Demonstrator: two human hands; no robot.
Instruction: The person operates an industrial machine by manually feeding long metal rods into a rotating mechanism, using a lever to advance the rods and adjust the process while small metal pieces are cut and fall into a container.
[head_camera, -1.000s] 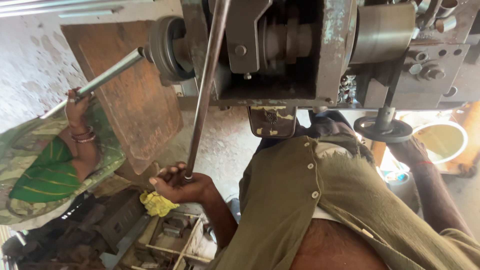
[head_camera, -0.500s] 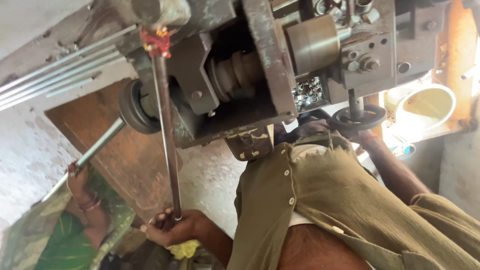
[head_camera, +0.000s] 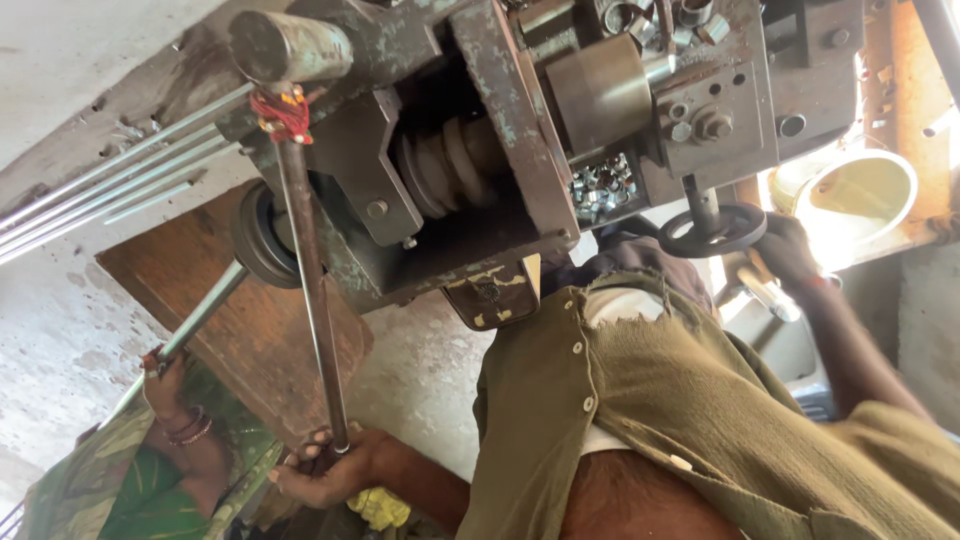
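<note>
Left hand (head_camera: 325, 470) at 7 o'clock, fingers clamped on the lever (head_camera: 312, 300) at its low end. The lever is a stiff steel bar, probably heavy and slick; that end gives the most leverage. Right hand (head_camera: 790, 250) at 2 o'clock wraps the handwheel (head_camera: 712, 230) rim. A co-worker's hand (head_camera: 160, 372) holds the rod (head_camera: 195, 325) at 9.

One label showed: a small worn metal plate (head_camera: 490, 296), shield-shaped, dark with flaking yellow, fixed under the machine (head_camera: 500, 130). It sat up and right of the left hand (head_camera: 325, 468) clenched round the rod (head_camera: 310, 300), and left of the right hand (head_camera: 790, 250) grasping the handwheel (head_camera: 712, 232).
</note>
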